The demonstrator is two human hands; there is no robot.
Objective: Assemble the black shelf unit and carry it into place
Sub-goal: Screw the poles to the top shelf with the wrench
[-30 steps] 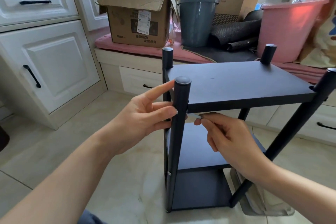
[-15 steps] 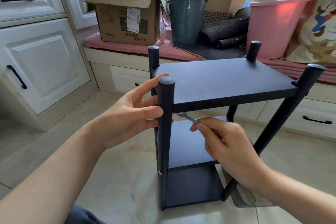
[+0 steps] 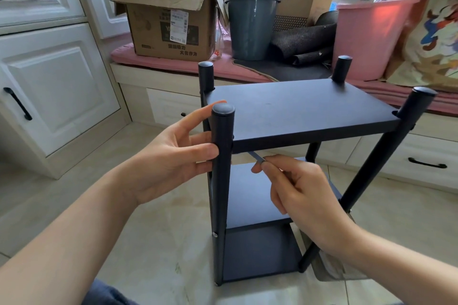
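1. White cabinet doors [image 3: 57, 86] with black handles are lining the far left wall.
2. The left hand [image 3: 171, 156] is resting against the near-left post [image 3: 221, 168] of the black shelf unit [image 3: 297, 111], fingers straight and laid on the post's side, forefinger reaching up by the post's cap.
3. The black shelf unit is standing upright on the tiled floor [image 3: 158, 242], just in front of a low window-seat bench; it is showing three flat matte boards stacked between four round posts, each post topped by a rounded cap that is rising above the top board.
4. The right hand [image 3: 304, 195] is pinching a thin metal tool [image 3: 256, 157], whose tip is pointing under the top board near the near-left post.
5. On the bench behind are sitting a cardboard box [image 3: 168, 22], a grey bucket [image 3: 250, 25] and a pink tub [image 3: 369, 37].
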